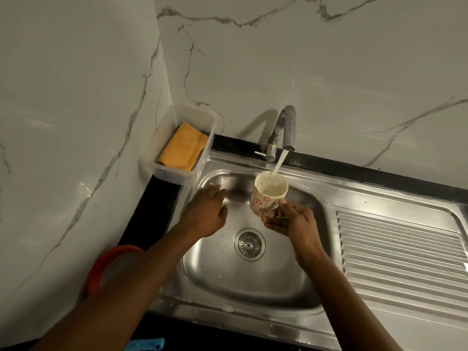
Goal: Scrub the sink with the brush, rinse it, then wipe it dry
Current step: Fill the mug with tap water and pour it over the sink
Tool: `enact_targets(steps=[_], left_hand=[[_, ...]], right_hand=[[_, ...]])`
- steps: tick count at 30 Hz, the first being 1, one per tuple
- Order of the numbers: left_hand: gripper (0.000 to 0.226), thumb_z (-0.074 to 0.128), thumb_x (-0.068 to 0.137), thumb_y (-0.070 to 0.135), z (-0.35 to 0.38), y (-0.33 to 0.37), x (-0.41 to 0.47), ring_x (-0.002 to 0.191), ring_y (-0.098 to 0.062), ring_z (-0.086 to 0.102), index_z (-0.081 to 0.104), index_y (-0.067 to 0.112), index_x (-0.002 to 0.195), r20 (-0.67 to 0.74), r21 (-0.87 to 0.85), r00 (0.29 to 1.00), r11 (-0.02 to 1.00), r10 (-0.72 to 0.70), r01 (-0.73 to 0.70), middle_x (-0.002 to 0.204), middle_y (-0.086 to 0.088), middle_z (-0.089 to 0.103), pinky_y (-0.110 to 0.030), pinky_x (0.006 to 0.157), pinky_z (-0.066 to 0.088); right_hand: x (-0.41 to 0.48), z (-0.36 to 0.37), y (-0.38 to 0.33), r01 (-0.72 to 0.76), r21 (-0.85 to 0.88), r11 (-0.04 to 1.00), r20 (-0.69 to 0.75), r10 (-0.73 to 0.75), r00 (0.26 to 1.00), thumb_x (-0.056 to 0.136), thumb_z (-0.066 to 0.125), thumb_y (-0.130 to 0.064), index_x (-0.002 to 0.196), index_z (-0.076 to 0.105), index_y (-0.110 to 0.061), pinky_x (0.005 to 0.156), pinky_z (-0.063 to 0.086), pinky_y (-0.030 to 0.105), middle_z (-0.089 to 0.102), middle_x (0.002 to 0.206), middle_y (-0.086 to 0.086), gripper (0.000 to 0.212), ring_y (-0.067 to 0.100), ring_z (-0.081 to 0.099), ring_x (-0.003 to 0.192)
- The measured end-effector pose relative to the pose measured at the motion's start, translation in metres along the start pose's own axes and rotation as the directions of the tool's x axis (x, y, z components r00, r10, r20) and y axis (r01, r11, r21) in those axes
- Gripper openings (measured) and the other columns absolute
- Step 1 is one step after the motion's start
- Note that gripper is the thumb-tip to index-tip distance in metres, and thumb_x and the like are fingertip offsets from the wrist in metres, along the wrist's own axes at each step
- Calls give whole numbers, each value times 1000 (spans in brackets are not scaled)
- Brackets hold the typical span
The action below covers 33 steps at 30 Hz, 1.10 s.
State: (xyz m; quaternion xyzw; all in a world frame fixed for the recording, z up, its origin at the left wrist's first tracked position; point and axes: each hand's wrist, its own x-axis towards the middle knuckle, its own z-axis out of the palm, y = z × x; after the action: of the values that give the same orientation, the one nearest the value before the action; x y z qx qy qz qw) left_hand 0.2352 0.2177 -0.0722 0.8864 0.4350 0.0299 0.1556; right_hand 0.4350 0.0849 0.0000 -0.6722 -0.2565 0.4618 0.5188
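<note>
Below the tap, the right hand grips a filling mug; left of the tap, the left hand lies flat on the sink wall. Fill it well, then pour around the walls.

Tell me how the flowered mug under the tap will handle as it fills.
The mug looks ceramic, so probably rigid and breakable against the steel sink. Water is pouring in, so it likely grows heavier. Its wet surface may slip in the right hand.
</note>
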Motion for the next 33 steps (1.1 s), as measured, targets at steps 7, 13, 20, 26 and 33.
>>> enact_targets(steps=[7, 13, 20, 26, 33], left_hand=[[79, 42, 105, 39, 27, -37, 1, 159, -29, -14, -1, 9, 165, 125, 220, 992, 975, 9, -36, 173, -13, -10, -45, 130, -3], [88, 48, 99, 37, 39, -52, 10, 160, -34, -7, -2, 3, 163, 103, 359, 994, 931, 24, -60, 172, -19, -5, -46, 130, 4], [97, 51, 97, 41, 46, -49, 11, 159, -38, -10, -9, 0, 162, 82, 437, 996, 899, -20, -18, 170, -23, -12, -47, 130, 2], [97, 50, 97, 41, 42, -51, 6, 158, -35, -14, -11, -1, 161, 101, 480, 995, 877, -22, -30, 170, -20, -19, -46, 128, -4], [93, 41, 100, 45, 30, -44, -22, 157, -40, -18, -13, -2, 160, 245, 527, 968, 846, -61, -80, 167, -23, -22, -50, 128, -8]], right_hand=[[29, 44, 39, -232, -189, 954, -40, 229, 973, 106, 52, -19, 107, 70, 0, 65, 63, 43, 76, 90, 20, 26, 36, 77, 72], [80, 115, 10, -100, -428, 898, 3, 112, 994, 105, 51, -25, 108, 71, -1, 66, 66, 50, 76, 91, 18, 32, 30, 78, 68], [84, 104, 5, 1, -575, 818, 115, 80, 990, 103, 53, -23, 107, 73, -3, 66, 66, 45, 76, 92, 17, 29, 27, 77, 67], [69, 73, 17, -155, -400, 903, 57, 194, 979, 104, 53, -18, 98, 69, -5, 66, 65, 50, 74, 81, 15, 21, 35, 76, 67], [73, 94, 3, 76, -670, 738, 137, 23, 990, 104, 49, -30, 105, 74, -3, 68, 65, 48, 77, 90, 16, 37, 28, 77, 67]])
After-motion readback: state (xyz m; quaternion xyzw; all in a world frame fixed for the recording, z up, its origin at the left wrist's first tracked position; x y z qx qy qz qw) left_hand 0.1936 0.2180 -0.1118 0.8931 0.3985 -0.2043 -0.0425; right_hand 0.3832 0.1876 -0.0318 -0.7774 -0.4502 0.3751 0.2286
